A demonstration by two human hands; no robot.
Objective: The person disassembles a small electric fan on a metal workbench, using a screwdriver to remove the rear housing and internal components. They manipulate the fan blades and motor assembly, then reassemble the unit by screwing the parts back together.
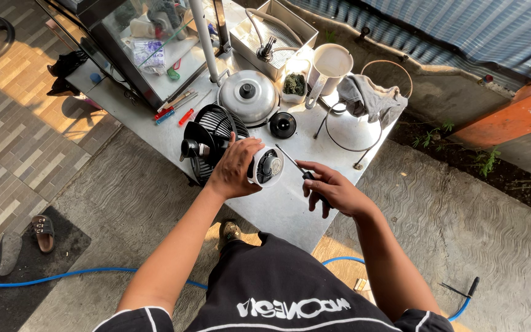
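My left hand (235, 169) grips a white fan motor housing (268, 166), its dark round end facing right. Behind it lies the black fan grille (211, 132) on the metal table (278, 209). My right hand (333, 189) holds a screwdriver (293, 163) with a black handle; its thin shaft points up-left toward the motor housing, the tip close to its upper edge. A black round cap (283, 125) lies on the table just beyond the screwdriver tip.
On the table stand a steel pot lid (248, 95), a white jug (330, 64), a small tub of greens (294, 84), a grey cloth (370, 98) over a wire stand, red and blue tools (170, 114). A blue hose (62, 276) and sandals (43, 232) lie on the ground.
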